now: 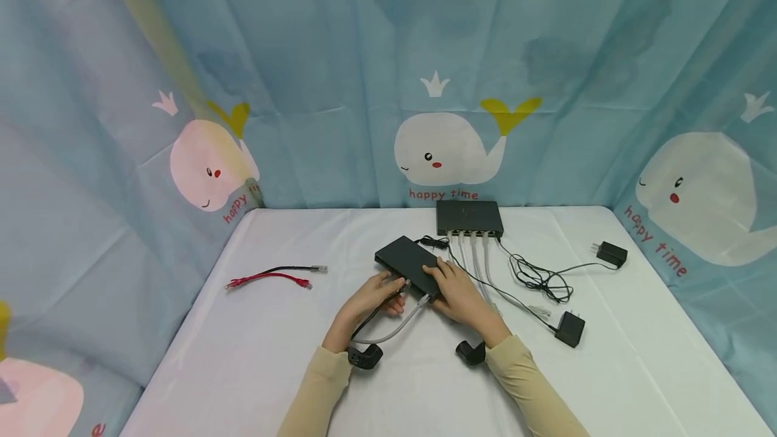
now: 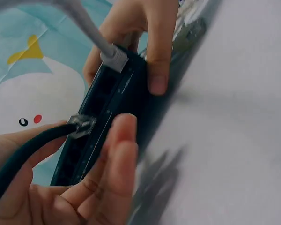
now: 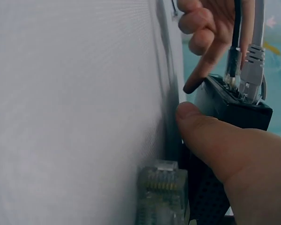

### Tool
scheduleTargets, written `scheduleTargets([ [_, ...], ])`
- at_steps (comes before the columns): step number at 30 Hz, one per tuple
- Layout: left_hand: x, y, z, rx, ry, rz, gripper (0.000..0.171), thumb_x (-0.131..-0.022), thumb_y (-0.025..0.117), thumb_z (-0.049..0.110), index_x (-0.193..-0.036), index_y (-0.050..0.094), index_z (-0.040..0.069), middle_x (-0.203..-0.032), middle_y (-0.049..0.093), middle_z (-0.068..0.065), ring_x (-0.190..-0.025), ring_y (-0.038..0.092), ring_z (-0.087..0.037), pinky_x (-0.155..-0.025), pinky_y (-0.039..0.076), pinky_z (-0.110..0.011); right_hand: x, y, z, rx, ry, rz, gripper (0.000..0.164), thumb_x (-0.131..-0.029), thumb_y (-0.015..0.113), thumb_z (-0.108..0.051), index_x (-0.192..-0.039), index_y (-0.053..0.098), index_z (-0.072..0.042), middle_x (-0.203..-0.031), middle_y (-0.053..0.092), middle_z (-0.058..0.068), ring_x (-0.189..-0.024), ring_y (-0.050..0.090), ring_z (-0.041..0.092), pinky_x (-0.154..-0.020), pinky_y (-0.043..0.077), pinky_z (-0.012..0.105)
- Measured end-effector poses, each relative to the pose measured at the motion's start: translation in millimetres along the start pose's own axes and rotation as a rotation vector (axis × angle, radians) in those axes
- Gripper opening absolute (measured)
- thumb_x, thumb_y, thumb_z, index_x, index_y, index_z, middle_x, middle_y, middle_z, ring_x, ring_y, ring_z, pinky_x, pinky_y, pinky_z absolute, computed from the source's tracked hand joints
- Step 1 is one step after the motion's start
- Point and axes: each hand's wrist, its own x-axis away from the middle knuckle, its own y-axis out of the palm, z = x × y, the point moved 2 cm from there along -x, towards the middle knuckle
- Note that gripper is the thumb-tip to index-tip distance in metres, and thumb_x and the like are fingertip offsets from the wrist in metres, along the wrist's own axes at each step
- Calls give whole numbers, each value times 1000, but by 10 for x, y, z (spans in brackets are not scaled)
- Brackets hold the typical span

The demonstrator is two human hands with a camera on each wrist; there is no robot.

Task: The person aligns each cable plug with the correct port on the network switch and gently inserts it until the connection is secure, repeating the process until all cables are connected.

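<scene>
A small black network switch (image 1: 403,260) is held tilted above the table. My right hand (image 1: 458,292) grips its right end, with the thumb on one face in the right wrist view. A grey network cable (image 2: 113,57) is plugged into the port nearest that hand. Farther along the same row, the clear plug of a black network cable (image 2: 82,125) sits at a port. My left hand (image 1: 373,297) is around this plug: one digit lies beside it, and other fingers (image 2: 124,145) extend on the opposite side. No pinch on the plug shows.
Behind stands a second switch (image 1: 469,216) with several grey cables. Two power adapters (image 1: 569,329) and a coiled black cord (image 1: 540,278) lie to the right. Short red and black cables (image 1: 273,275) lie left. A loose clear plug (image 3: 163,187) is near the right hand. Curtains surround the table.
</scene>
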Motion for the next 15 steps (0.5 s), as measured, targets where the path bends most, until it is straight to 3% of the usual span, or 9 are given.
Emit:
scheduleTargets([
  [9,74,-141,-2,-295,115,72,55,-97,48,30,-137,37,-7,-83,69,-15,-66,66,-22,-60,53,-29,12,5,10,17,11,-25,68,-80,72,-33,-138,42,-14,-140,37,26,-124,39,47,-101,35,55],
  [15,110,-295,-37,-314,105,155,46,-96,52,26,-129,49,-5,-83,69,-14,-67,65,-18,-61,55,-31,11,-9,9,18,2,-21,70,-79,74,-35,-138,43,-14,-140,38,26,-124,40,47,-101,36,54],
])
